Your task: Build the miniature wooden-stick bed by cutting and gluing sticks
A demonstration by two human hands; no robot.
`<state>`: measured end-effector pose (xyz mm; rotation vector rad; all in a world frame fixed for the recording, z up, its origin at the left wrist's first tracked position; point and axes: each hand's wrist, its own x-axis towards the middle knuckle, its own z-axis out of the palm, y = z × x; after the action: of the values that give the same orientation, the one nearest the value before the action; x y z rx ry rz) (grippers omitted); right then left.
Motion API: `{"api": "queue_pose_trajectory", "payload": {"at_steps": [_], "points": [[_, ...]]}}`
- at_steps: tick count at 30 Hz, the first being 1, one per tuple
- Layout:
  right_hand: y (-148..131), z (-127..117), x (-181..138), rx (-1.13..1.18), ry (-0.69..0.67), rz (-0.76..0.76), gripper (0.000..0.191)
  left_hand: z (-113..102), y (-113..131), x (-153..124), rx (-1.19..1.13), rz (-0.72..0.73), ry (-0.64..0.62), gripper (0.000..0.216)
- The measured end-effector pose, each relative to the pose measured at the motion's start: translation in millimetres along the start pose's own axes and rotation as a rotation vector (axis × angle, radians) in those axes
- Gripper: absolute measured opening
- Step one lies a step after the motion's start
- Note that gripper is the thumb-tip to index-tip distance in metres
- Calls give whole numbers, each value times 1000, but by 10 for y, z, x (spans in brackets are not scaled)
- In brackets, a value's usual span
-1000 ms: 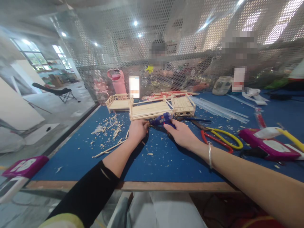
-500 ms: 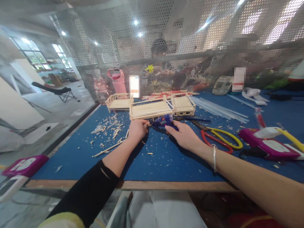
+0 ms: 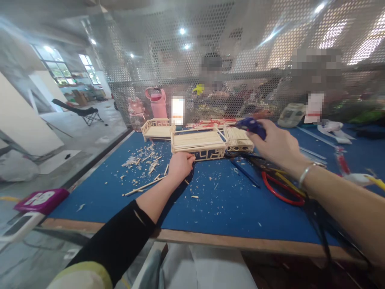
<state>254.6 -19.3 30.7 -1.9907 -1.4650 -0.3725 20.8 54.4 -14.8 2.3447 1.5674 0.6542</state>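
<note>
My right hand (image 3: 275,140) is wrapped round a blue hot glue gun (image 3: 252,126), raised over the right end of a model made of thin wooden sticks. The gun's nozzle points left. My left hand (image 3: 181,165) is pinched at the front left corner of the model's middle section (image 3: 197,140); what its fingertips hold, if anything, is too small to make out. Joined to that middle part are a left section (image 3: 158,131) and a right section (image 3: 239,137), each with a slatted top and low railings.
Scissors with red and yellow handles (image 3: 282,196) and a blue pen-like tool (image 3: 247,173) lie at right. Wood scraps (image 3: 152,164) litter the blue table (image 3: 210,208). Behind stand a pink bottle (image 3: 158,105), a lit phone (image 3: 177,110) and a mesh screen. A black cable hangs below my right forearm.
My right hand has lifted the glue gun away from my left fingertips, up and to the right. The scissors and the blue tool have shifted. My left hand stays near the model's front.
</note>
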Motion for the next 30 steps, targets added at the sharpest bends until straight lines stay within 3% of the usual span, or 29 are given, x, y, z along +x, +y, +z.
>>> {"api": "queue_pose_trajectory", "payload": {"at_steps": [4, 8, 10, 13, 14, 18, 23, 30], "points": [[73, 163, 369, -277, -209, -155, 42, -6, 10, -10, 5, -8, -2, 31], [97, 301, 570, -333, -373, -269, 37, -18, 20, -26, 7, -8, -5, 32], [26, 302, 516, -321, -253, -261, 36, -21, 21, -33, 4, -10, -9, 32], [-213, 286, 256, -176, 45, -331, 33, -17, 17, -37, 3, -11, -12, 32], [-315, 298, 146, -92, 53, -412, 31, -15, 16, -38, 5, -10, -11, 32], [-674, 472, -210, 67, -222, -631, 34, -16, 21, -38, 32, -6, -2, 31], [-794, 705, -316, 33, -318, -573, 40, -35, 38, -38, 68, 14, -7, 28], [-752, 767, -316, 107, -392, -484, 42, -17, 14, -7, 70, 46, -8, 29]]}}
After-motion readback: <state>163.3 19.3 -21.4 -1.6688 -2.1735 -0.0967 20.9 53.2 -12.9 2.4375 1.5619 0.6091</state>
